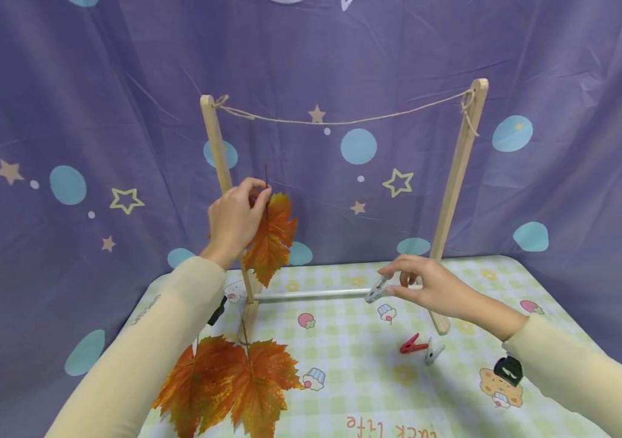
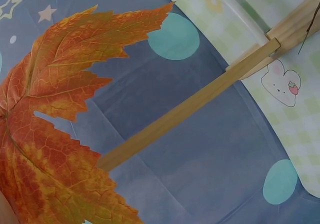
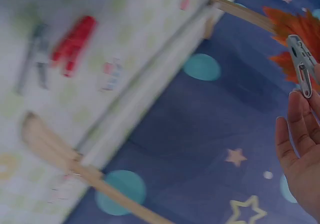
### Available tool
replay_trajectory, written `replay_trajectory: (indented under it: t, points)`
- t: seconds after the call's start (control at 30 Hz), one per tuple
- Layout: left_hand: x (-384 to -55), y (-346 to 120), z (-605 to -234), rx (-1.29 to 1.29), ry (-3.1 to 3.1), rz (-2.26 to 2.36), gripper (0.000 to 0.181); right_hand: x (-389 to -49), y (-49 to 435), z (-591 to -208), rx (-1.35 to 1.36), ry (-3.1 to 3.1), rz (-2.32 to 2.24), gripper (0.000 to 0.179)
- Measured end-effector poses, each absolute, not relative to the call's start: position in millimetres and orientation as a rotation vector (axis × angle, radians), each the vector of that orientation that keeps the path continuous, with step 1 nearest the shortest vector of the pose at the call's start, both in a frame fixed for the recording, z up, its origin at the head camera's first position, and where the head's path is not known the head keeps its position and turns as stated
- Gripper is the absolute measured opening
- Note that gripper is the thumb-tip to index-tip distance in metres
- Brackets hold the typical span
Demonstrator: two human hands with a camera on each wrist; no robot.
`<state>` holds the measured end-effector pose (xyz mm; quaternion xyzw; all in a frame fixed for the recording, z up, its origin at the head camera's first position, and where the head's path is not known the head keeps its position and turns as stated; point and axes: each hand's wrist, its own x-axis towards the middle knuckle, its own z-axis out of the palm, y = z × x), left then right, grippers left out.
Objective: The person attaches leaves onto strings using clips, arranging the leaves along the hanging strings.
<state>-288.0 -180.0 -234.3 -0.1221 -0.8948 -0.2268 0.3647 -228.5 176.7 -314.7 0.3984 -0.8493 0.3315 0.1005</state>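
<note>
My left hand (image 1: pixel 237 218) pinches the thin stem of an orange-red maple leaf (image 1: pixel 273 243), raised near the left post; the leaf hangs below the fingers and fills much of the left wrist view. In my right hand (image 1: pixel 435 286) a grey clothespin (image 1: pixel 377 289) is pinched between thumb and fingers, over the table by the right post. The right wrist view shows the same clothespin (image 3: pixel 301 66) at the fingertips, other fingers loosely bent. Above both hands a twine string (image 1: pixel 338 122) sags between the two posts, with nothing hanging on it.
A wooden frame has a left post (image 1: pixel 217 146), a right post (image 1: pixel 458 164) and a white crossbar (image 1: pixel 316 294). Two more maple leaves (image 1: pixel 256 383) lie at the table's front left. A red clothespin (image 1: pixel 413 344) and another grey clothespin (image 1: pixel 433 351) lie on the checkered tablecloth (image 1: pixel 354 365).
</note>
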Motion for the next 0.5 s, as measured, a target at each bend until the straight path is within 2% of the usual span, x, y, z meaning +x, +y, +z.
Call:
replay_trajectory:
  t: [0.5]
  points:
    - [-289.4,-179.3,-238.0,-0.277,-2.283,-0.575,0.03,-260.1,136.5,-260.7,1.089,-2.456,1.072,0.034]
